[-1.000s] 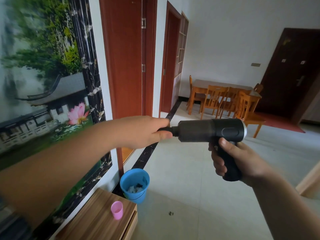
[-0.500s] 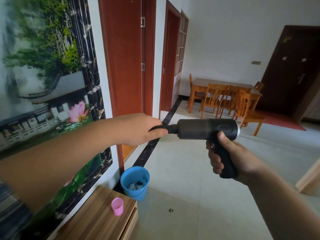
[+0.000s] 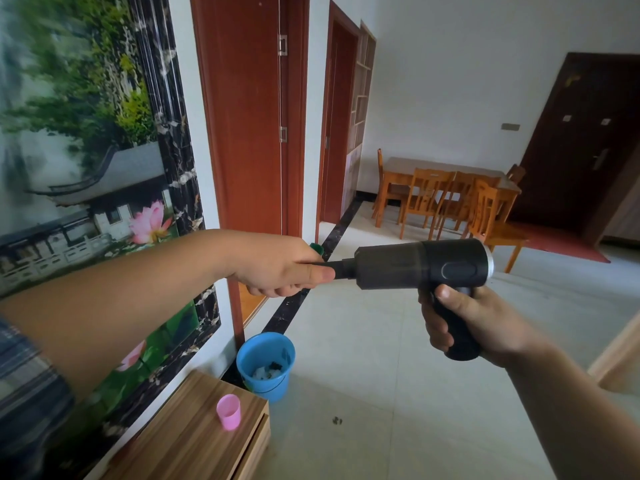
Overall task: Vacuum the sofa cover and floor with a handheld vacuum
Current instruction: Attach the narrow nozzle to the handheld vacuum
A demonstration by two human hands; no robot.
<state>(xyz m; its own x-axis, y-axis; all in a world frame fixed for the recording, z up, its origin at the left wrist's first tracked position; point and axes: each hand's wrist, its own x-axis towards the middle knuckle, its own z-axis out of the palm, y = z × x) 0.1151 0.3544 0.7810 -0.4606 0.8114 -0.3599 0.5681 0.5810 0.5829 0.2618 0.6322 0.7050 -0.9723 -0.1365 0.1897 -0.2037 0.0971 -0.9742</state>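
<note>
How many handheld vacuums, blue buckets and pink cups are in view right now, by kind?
Handheld vacuum: 1
Blue bucket: 1
Pink cup: 1
Total: 3

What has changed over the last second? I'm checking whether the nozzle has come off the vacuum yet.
Nothing visibly changed. The left hand still grips the nozzle fitted to the handheld vacuum, and the right hand still holds its handle.
</note>
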